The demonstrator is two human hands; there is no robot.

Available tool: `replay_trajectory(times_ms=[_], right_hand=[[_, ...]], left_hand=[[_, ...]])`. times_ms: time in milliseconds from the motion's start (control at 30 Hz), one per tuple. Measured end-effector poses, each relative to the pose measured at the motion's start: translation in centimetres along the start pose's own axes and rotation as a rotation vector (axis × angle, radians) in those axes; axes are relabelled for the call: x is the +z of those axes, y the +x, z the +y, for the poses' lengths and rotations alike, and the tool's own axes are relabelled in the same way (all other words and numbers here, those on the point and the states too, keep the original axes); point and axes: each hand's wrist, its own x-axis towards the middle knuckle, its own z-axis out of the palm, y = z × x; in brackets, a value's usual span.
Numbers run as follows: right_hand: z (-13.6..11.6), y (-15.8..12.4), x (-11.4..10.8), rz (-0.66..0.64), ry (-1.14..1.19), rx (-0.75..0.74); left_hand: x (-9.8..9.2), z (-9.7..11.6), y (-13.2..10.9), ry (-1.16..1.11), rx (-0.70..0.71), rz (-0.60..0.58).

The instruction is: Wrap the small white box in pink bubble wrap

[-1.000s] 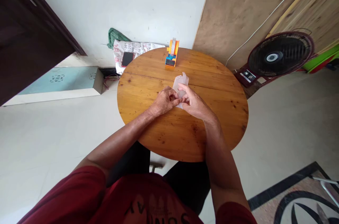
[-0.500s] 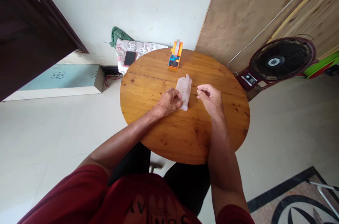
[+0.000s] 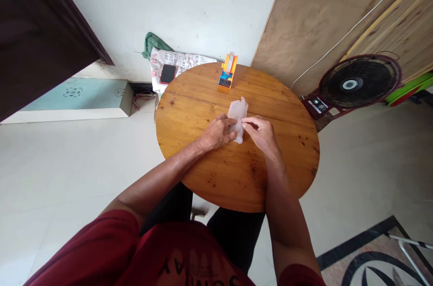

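A crumpled, translucent whitish plastic wrapping (image 3: 239, 108) lies flat on the round wooden table in front of me. My left hand (image 3: 218, 132) rests on its left side, thumb and fingers apart and pressing on the plastic. From the right, my right hand (image 3: 260, 131) touches the wrapping's right side, with thumb and forefinger pinched together. Whatever is between those fingertips is too small to make out. Farther back stands an orange and blue tape dispenser (image 3: 228, 71) with a roll of clear tape, apart from both hands.
The round wooden table (image 3: 216, 177) stands near the wall. Behind its left edge, a phone (image 3: 167, 74) lies on a printed white sack (image 3: 184, 58) beside a green bag (image 3: 155, 44). A dark fan (image 3: 358, 80) stands at the right.
My right hand has moved left from above the bare table to the wrapping's right side, still pinched. The left hand's fingers have straightened over the plastic. The view has shifted slightly.
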Motion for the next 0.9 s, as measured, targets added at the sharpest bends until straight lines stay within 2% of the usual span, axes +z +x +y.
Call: replay_trajectory(times_ms=[467, 600, 767, 900], right_hand=[[0.1, -0.1, 1.2, -0.082, -0.149, -0.045], [0.2, 0.0, 1.3, -0.089, -0.118, -0.018], [0.9, 0.4, 0.9, 0.032, -0.055, 0.055], [2.4, 0.7, 1.2, 0.126, -0.022, 0.199]], left_hand=[[-0.2, 0.0, -0.2, -0.005, 0.114, -0.013], [-0.2, 0.0, -0.2, 0.044, 0.09, -0.019], [-0.1, 0.0, -0.2, 0.076, 0.066, -0.02], [0.2, -0.2, -0.1, 0.073, 0.071, -0.008]])
